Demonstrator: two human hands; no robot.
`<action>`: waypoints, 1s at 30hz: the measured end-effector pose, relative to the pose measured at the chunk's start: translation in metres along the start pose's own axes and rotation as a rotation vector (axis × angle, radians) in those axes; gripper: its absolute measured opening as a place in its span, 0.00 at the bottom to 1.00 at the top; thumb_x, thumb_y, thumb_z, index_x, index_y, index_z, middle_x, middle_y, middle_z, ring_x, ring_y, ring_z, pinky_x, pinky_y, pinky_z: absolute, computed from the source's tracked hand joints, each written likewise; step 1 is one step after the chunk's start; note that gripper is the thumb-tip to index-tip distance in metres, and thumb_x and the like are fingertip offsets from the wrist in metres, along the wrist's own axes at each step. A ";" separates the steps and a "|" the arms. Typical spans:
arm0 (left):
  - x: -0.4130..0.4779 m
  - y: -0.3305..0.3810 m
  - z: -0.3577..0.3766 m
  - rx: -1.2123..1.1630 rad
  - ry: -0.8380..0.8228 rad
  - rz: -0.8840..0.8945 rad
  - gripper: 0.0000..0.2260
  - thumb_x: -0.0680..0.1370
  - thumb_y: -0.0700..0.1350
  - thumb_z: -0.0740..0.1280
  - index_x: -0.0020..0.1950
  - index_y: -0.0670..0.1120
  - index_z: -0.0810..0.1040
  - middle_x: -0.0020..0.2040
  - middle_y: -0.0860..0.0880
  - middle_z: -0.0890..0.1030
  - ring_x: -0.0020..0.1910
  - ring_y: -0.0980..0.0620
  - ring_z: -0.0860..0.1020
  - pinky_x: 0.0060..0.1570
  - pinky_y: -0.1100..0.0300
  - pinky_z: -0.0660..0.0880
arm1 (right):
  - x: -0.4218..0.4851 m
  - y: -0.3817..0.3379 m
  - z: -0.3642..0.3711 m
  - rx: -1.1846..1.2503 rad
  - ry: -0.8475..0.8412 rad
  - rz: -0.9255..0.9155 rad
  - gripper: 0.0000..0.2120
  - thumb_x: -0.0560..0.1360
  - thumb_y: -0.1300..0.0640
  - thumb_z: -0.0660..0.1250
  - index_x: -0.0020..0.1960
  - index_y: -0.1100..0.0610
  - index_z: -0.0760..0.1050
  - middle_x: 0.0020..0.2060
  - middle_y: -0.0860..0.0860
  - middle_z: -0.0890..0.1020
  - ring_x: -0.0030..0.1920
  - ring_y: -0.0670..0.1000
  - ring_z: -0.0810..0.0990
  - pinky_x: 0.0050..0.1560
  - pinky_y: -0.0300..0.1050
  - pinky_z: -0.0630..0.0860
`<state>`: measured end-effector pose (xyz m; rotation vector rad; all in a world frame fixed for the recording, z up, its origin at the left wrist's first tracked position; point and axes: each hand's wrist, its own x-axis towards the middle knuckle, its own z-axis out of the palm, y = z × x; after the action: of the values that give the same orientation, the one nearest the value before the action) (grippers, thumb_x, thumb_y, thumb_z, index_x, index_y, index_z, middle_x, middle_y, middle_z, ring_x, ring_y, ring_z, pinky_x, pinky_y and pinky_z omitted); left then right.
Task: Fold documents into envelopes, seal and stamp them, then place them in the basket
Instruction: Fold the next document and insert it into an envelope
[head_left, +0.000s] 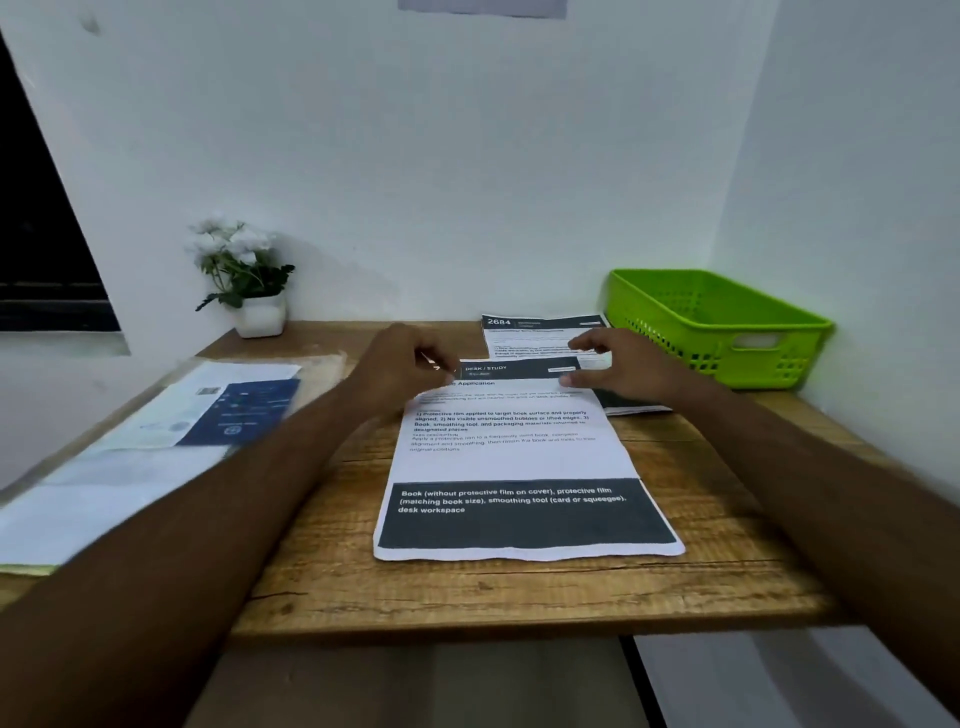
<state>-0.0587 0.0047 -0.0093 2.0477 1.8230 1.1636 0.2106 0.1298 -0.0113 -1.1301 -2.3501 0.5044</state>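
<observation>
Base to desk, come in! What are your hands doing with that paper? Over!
Left hand and right hand pinch printed sheet at far corners. Printed sheet unfolded on desk. Second sheet behind it, green basket far right, nothing blocking.

Both bare forearms reach in from the near left and near right, converging toward the far middle. The left hand (402, 364) curls knuckles-up, pinching the far left corner of the document (509, 457). The right hand (621, 366) pinches its far right corner between thumb and fingers.

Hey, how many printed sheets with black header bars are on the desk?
2: the centre sheet mid-desk, the far sheet behind it beside the green basket. The left pile may hide more.
</observation>
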 end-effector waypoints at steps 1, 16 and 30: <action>-0.002 -0.002 0.002 -0.002 0.002 0.001 0.07 0.68 0.33 0.75 0.42 0.43 0.84 0.32 0.62 0.81 0.31 0.66 0.76 0.34 0.76 0.68 | 0.001 0.001 0.002 0.021 -0.022 0.026 0.34 0.67 0.48 0.78 0.69 0.54 0.71 0.63 0.51 0.77 0.61 0.47 0.74 0.58 0.39 0.67; -0.002 -0.014 -0.011 0.113 -0.116 -0.092 0.12 0.65 0.40 0.80 0.46 0.49 0.84 0.43 0.53 0.84 0.40 0.56 0.79 0.44 0.60 0.76 | 0.004 0.003 0.013 0.221 -0.089 0.097 0.53 0.65 0.53 0.81 0.79 0.51 0.51 0.72 0.55 0.68 0.72 0.51 0.68 0.63 0.38 0.63; -0.005 -0.016 -0.013 0.115 0.082 -0.218 0.25 0.62 0.40 0.81 0.56 0.45 0.78 0.46 0.50 0.80 0.39 0.56 0.75 0.41 0.65 0.71 | 0.003 0.006 0.018 0.338 0.089 -0.062 0.31 0.65 0.69 0.78 0.62 0.50 0.73 0.47 0.49 0.83 0.44 0.43 0.82 0.46 0.40 0.79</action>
<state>-0.0796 -0.0005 -0.0119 1.8231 2.1362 1.1213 0.2027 0.1332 -0.0284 -0.9012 -2.1147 0.7773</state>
